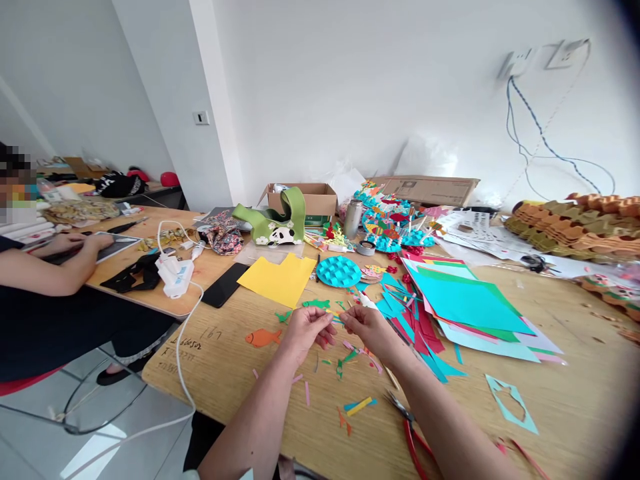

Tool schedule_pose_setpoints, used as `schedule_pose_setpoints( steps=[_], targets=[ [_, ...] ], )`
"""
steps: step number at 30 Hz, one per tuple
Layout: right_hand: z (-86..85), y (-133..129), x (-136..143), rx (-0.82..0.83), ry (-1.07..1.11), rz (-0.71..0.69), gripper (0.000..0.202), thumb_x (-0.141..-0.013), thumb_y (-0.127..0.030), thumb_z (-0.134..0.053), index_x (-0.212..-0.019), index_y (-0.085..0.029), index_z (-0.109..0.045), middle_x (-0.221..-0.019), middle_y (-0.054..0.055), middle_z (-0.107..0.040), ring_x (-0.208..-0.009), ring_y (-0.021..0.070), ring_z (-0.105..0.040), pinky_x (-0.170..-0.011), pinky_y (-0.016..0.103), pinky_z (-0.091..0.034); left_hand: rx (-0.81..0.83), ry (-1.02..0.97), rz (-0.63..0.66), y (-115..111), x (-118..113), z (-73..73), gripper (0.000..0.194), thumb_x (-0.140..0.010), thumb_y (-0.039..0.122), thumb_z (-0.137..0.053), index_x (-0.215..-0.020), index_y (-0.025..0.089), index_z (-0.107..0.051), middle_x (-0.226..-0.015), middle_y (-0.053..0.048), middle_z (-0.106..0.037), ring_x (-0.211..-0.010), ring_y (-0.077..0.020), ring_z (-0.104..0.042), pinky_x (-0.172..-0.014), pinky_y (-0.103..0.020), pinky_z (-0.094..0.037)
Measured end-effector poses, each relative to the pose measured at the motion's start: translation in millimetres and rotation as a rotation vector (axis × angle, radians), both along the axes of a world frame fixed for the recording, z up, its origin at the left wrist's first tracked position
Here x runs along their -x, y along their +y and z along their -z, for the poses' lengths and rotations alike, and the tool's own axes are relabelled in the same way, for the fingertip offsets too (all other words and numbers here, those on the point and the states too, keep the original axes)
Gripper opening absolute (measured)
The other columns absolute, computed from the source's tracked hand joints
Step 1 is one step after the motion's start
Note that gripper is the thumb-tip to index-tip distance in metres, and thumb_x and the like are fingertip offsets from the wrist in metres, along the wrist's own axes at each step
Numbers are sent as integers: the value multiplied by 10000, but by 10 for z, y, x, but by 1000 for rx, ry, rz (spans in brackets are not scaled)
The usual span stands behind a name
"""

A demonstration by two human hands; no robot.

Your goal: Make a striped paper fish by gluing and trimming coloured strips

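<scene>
Both of my hands are raised a little above the wooden table, close together. My left hand has its thumb and forefinger pinched on one end of thin paper strips, yellow and blue. At the other end, my right hand pinches the same strips. Green paper fish lie just behind my hands, and an orange paper fish rests to the left. A blue and a yellow strip lie in front, among small scraps. Pliers with red handles are beside my right forearm.
Yellow paper, a black phone and a blue round tray stand behind. Coloured sheets are stacked right. A white cable hangs over the left edge near a power strip. A person sits far left.
</scene>
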State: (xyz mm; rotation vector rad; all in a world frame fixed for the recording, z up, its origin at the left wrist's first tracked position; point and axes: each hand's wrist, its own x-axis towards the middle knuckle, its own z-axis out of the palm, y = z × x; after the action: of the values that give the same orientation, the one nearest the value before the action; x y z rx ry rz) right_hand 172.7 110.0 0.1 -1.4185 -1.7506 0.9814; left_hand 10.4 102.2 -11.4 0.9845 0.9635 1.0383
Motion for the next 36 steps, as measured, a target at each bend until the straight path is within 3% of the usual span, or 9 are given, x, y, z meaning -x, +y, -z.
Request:
schedule_pose_setpoints(
  steps=[4, 8, 13, 17, 20, 24, 26, 30, 36],
  targets=[
    [-60, 7, -11, 8, 15, 9, 386, -747, -544, -540, -578, -200, -494, -548, -12, -515, -530, 121, -455, -528, 258, -368, 18, 6, -54, 25, 17, -19, 507, -627, 596, -715, -799, 139, -581, -603, -22, -653, -402, -109, -581, -332, -174, -360],
    [-141, 16, -54, 28, 49, 47, 393, -735, -553, -576, -579, -201, -499, -533, -16, -524, -508, 118, -463, -517, 258, -390, -1, -62, -276, 57, 106, -73, 530, -714, 618, -626, -924, 135, -563, -582, -8, -642, -378, -94, -554, -318, -160, -320],
    [-180, -39, -107, 103, 120, 67, 479, -641, -647, -646, -562, -207, -473, -530, -6, -567, -545, 149, -578, -557, 276, -478, -93, -99, -493, 108, 188, -75, 491, -700, 589, -634, -886, 143, -547, -525, 26, -600, -345, -86, -504, -314, -160, -294],
    [-214, -143, -188, 150, 169, 68, 561, -596, -750, -618, -648, -198, -534, -658, 49, -669, -653, 186, -652, -663, 329, -534, -201, 18, -592, 149, 191, -2, 410, -744, 553, -592, -858, 166, -521, -531, 31, -600, -339, -94, -505, -311, -162, -272],
    [-201, -221, -282, 149, 220, 80, 589, -582, -767, -628, -701, -193, -567, -723, 74, -699, -735, 217, -673, -735, 359, -528, -309, 169, -623, 172, 197, 62, 312, -816, 493, -519, -846, 183, -500, -536, 41, -593, -355, -96, -517, -349, -175, -328],
    [-93, -297, -380, 91, 214, 109, 572, -626, -754, -611, -719, -191, -565, -727, 74, -695, -781, 251, -671, -710, 355, -500, -380, 275, -629, 180, 206, 117, 198, -832, 362, -521, -900, 177, -531, -551, 32, -604, -419, -111, -543, -444, -206, -414],
    [-57, -329, -407, 40, 138, 45, 516, -722, -706, -566, -746, -190, -575, -732, 62, -690, -743, 225, -649, -663, 327, -481, -413, 337, -626, 175, 204, 132, 150, -817, 271, -530, -929, 173, -540, -571, 19, -619, -495, -129, -587, -515, -222, -449],
    [-108, -399, -424, -18, -17, -236, 356, -873, -531, -499, -829, -197, -612, -800, 41, -679, -730, 179, -601, -640, 291, -464, -459, 431, -616, 161, 194, 146, 176, -792, 142, -510, -962, 180, -537, -644, 2, -651, -636, -148, -642, -647, -250, -476],
    [-145, -531, -215, -12, 39, -432, 268, -938, -421, -437, -973, -227, -618, -1153, 83, -660, -1091, 226, -594, -920, 399, -472, -494, 495, -623, 142, 206, 120, 191, -810, 117, -470, -982, 181, -523, -711, -11, -671, -689, -147, -642, -690, -260, -469]
  ],
)
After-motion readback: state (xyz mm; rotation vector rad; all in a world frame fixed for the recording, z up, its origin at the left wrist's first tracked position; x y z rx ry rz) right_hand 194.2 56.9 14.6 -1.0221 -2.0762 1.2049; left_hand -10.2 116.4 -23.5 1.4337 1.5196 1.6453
